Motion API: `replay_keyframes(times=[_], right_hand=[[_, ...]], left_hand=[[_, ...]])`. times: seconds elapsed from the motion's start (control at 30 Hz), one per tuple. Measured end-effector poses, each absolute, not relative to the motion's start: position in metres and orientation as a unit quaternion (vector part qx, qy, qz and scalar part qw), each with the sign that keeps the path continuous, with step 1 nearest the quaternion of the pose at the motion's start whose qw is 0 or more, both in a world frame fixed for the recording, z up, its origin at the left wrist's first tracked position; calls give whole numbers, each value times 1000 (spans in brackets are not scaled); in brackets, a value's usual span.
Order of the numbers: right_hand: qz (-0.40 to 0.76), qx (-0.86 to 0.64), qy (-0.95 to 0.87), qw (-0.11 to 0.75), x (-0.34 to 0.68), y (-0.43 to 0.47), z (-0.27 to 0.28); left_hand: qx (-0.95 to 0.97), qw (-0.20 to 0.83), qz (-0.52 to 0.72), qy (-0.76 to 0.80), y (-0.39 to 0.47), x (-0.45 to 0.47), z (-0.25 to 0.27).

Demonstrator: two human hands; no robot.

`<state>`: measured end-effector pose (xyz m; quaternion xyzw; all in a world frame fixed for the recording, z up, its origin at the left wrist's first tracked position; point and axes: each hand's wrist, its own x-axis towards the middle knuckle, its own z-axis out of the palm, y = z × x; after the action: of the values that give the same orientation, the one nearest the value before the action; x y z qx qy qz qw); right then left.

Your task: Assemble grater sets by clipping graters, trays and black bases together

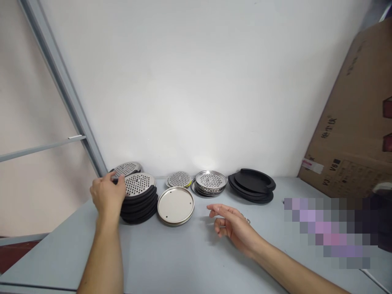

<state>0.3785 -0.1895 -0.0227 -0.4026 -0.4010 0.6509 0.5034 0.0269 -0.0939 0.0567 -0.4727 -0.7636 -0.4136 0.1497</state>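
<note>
My left hand (108, 192) is at the left edge of a stack of black round holders (139, 210), its fingers curled about the rim of the uppermost one. In that top holder lies a perforated metal disc (139, 183). Part of the rim is hidden behind the hand. My right hand (234, 228) hovers over the table with loosely bent, parted fingers and nothing in them. Between the hands lies a short pile of plain round metal plates (176, 205) with small holes near the edge.
Behind the tall stack sits another black-rimmed perforated disc (127, 169). Along the wall are a flat perforated disc (179, 179), a pile of rimmed perforated discs (210, 181) and black holders (252, 185). A large cardboard box (352, 122) leans at the right.
</note>
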Motion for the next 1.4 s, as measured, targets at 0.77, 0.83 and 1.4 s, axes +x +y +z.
replay_keyframes(times=[0.77,0.83,1.4], right_hand=[[622,-437,-563,324,375,-184,-38],[613,-430,-580,321,376,-184,-40],[604,-435,-584,322,375,-182,-45]], left_hand=[[-861,-62,-136,-487,-149,196,-11],[-880,-78,-146,-446,-152,198,-9],[-895,-130,-165,-392,-156,198,-7]])
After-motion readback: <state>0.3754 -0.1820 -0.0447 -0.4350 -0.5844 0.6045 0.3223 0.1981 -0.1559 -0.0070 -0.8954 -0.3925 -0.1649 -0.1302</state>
